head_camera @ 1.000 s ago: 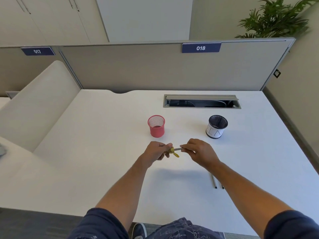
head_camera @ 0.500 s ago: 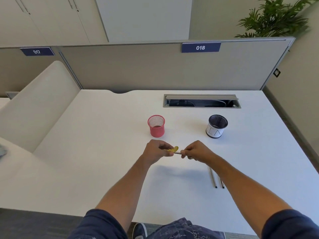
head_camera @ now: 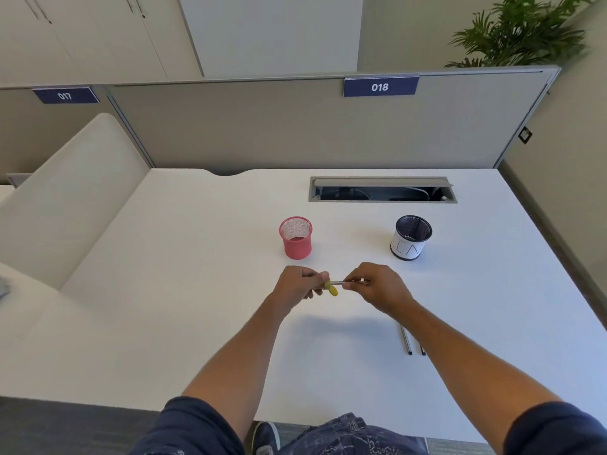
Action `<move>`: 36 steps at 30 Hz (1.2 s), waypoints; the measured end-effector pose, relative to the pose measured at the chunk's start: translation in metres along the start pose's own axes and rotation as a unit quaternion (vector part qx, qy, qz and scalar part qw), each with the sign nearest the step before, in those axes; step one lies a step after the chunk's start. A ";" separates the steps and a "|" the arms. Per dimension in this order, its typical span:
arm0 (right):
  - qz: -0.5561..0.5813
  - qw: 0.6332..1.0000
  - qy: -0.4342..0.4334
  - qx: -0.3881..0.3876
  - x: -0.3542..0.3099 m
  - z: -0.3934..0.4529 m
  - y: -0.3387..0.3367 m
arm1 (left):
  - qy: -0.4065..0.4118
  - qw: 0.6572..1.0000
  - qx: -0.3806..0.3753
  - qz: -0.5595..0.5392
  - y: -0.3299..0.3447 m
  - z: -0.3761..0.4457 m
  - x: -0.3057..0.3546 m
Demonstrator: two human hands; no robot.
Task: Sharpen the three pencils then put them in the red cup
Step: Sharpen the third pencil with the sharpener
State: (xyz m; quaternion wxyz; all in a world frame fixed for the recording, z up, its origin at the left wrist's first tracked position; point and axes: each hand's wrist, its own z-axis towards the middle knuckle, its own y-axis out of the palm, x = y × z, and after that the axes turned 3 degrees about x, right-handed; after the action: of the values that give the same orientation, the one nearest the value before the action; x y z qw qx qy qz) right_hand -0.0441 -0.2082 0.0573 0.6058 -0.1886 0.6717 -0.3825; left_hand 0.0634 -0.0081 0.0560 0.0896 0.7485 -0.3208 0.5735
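Note:
My left hand (head_camera: pixel 300 284) pinches a small yellow sharpener (head_camera: pixel 331 288) above the white desk. My right hand (head_camera: pixel 377 285) grips a grey pencil (head_camera: pixel 338 283) whose tip sits in the sharpener; most of the pencil is hidden in my fingers. The red mesh cup (head_camera: pixel 296 237) stands upright just beyond my left hand, with nothing visible inside. Two more pencils (head_camera: pixel 407 339) lie side by side on the desk under my right forearm, partly covered by it.
A black mesh cup with a white paper wrap (head_camera: pixel 410 237) stands to the right of the red cup. An open cable tray (head_camera: pixel 382 189) is set into the desk (head_camera: pixel 197 290) at the back. A grey partition closes the far side.
The yellow sharpener has turned in my left fingers, its end swinging from up to down. My right hand has rolled on the pencil. Both hands stay in the same spot.

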 end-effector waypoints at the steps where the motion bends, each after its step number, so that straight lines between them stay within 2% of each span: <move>1: -0.049 0.997 -0.049 0.032 0.000 -0.001 0.003 | -0.020 1.000 0.001 -0.019 -0.001 0.000 -0.001; 3: -0.122 0.979 -0.141 0.080 0.001 -0.003 0.008 | -0.041 0.998 -0.003 -0.052 -0.003 0.001 -0.003; 5: -0.146 0.973 -0.154 0.086 0.000 -0.005 0.008 | -0.036 0.998 -0.017 -0.047 -0.006 0.001 -0.003; 8: -0.135 0.990 -0.044 0.019 -0.009 -0.004 0.004 | -0.007 0.999 -0.029 -0.020 -0.007 -0.002 -0.003; 11: -0.043 0.994 0.082 -0.056 -0.012 0.004 0.004 | 0.020 1.000 -0.021 -0.013 -0.006 -0.001 -0.004; 13: 0.033 0.988 0.112 -0.097 -0.008 0.009 0.002 | 0.023 1.000 -0.013 -0.004 -0.005 0.000 -0.006; 17: 0.169 0.954 0.167 -0.183 -0.008 0.011 -0.010 | 0.024 1.000 -0.009 0.013 -0.002 0.001 -0.008; 21: 0.210 0.903 0.257 -0.274 -0.002 0.013 -0.016 | 0.041 0.998 -0.009 0.049 0.002 0.002 -0.005; 24: 0.226 0.883 0.269 -0.312 0.002 0.013 -0.017 | 0.057 0.995 -0.004 0.083 0.003 0.002 -0.003; 27: 0.216 0.904 0.226 -0.292 0.002 0.010 -0.015 | 0.066 0.994 0.001 0.092 0.004 0.003 -0.002; 31: 0.170 0.956 0.130 -0.202 0.001 0.009 -0.008 | 0.045 0.996 0.000 0.073 0.004 0.003 -0.004; 34: -0.034 0.997 0.028 -0.070 0.001 0.006 0.000 | 0.037 0.998 -0.005 0.044 0.004 0.001 -0.005; 36: -0.134 0.988 -0.073 0.025 0.006 0.003 0.007 | 0.023 0.999 -0.004 0.029 0.001 -0.001 -0.005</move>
State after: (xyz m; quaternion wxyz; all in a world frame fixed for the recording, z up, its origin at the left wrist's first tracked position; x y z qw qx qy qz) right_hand -0.0411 -0.2083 0.0482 0.6009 -0.2889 0.5846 -0.4623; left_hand 0.0608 -0.0066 0.0518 0.0834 0.7251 -0.3427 0.5914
